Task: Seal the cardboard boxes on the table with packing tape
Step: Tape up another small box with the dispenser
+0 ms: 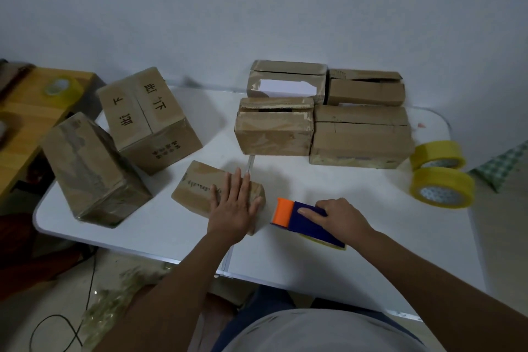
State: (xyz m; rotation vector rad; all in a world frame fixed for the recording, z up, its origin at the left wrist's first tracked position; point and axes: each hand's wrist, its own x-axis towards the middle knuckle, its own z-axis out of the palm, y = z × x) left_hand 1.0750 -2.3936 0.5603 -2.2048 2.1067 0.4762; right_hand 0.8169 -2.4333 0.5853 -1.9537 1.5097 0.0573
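Brown, scuffed small box point(197, 190) under flat left hand point(233, 203); right hand point(338, 216) grips tape dispenser point(308, 221)

The left hand point(235, 203) lies flat over the near right part of the small box point(200, 188), hiding that stretch of its top and the seam there. The right hand point(337, 216) covers the rear of the tape dispenser point(303, 220), so its grip on the handle cannot be made out; only a yellow sliver of the roll shows beneath the blue body. The back two boxes point(288, 77) of the four stand partly behind the front pair. The print on the tilted box point(148, 117) is too blurred to read. The wooden stand point(28, 123) runs off the left edge, and the checked cloth point(503, 168) off the right.
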